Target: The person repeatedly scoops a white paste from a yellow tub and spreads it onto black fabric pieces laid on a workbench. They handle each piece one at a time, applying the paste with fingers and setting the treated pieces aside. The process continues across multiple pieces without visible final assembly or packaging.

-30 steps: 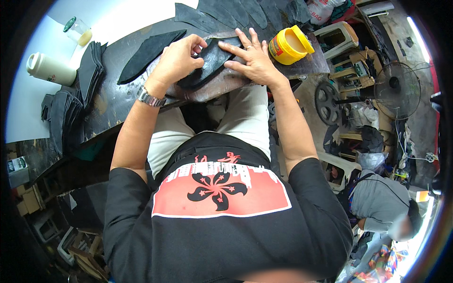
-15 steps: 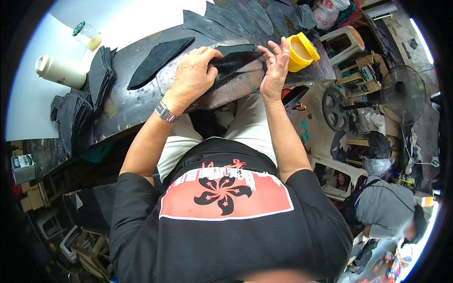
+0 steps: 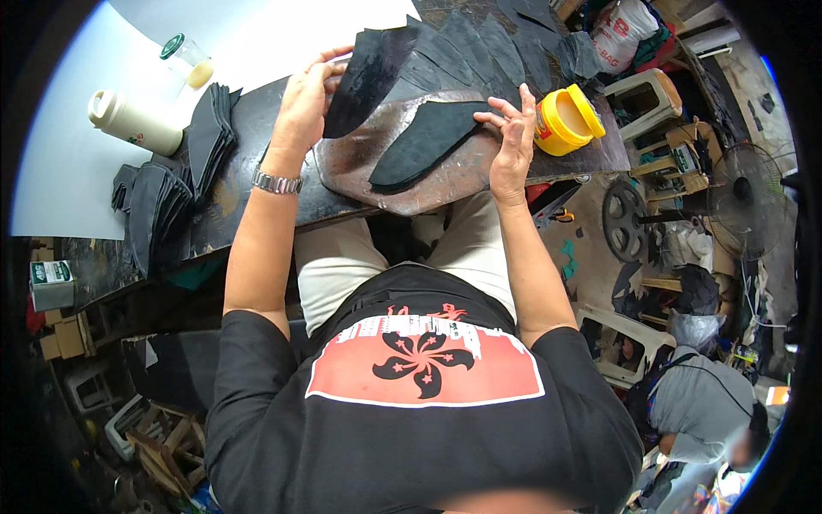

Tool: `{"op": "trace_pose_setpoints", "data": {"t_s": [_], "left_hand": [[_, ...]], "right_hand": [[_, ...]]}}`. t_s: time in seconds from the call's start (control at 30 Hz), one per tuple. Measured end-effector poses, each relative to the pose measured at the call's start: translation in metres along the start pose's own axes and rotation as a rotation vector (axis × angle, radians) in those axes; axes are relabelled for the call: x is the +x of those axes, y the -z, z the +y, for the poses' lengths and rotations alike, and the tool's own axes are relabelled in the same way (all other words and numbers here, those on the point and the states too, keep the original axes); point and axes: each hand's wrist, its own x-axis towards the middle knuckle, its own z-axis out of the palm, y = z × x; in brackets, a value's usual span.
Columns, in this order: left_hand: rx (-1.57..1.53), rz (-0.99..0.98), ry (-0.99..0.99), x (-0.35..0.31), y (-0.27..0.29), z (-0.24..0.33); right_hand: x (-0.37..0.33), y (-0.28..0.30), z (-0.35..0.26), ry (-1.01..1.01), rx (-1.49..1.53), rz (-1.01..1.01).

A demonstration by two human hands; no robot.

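Note:
My left hand [image 3: 301, 107] grips a black leather-like piece [image 3: 372, 79] at its left edge and holds it up, tilted, over the left side of a worn brown board [image 3: 342, 167]. Flat on that board lies a second black piece [image 3: 428, 144], long and leaf-shaped, perhaps with others beneath it. My right hand [image 3: 511, 146] is open, fingers apart, its fingertips at the right tip of this piece. Just beyond the right hand stands an open yellow tub [image 3: 561, 124] with pale contents.
Stacks of black pieces [image 3: 158, 214] hang over the table's left edge, near a cream bottle [image 3: 133, 122] and a green-lidded jar [image 3: 186, 60]. More black pieces [image 3: 462, 51] fan out along the far side. A fan [image 3: 745, 201] stands at right; a person [image 3: 702, 403] is bent over behind it.
My left hand has moved left from the board and now holds a black piece up. The piece on the board now lies flat. My right hand stays near its tip.

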Motion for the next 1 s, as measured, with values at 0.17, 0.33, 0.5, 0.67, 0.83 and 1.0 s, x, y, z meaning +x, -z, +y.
{"op": "trace_pose_setpoints", "data": {"t_s": [0.17,0.33,0.5,0.67,0.83,1.0], "left_hand": [[0.249,-0.084,0.138,-0.009,-0.016,-0.024],[0.46,0.006,0.151,-0.001,-0.024,-0.021],[0.489,0.11,0.111,-0.001,-0.026,-0.014],[0.483,0.004,0.054,-0.009,-0.014,-0.011],[0.047,0.154,-0.105,0.025,0.023,0.002],[0.272,0.308,-0.093,0.08,0.042,-0.025]], "right_hand": [[-0.001,0.0,0.001,0.01,-0.006,-0.017],[-0.002,0.0,0.001,-0.007,0.018,-0.026],[-0.002,0.0,0.002,-0.031,0.044,-0.012],[-0.004,0.0,0.002,-0.036,0.047,-0.014],[-0.004,0.0,0.001,-0.05,0.018,-0.02],[-0.004,0.0,0.001,-0.055,0.026,-0.017]]}}
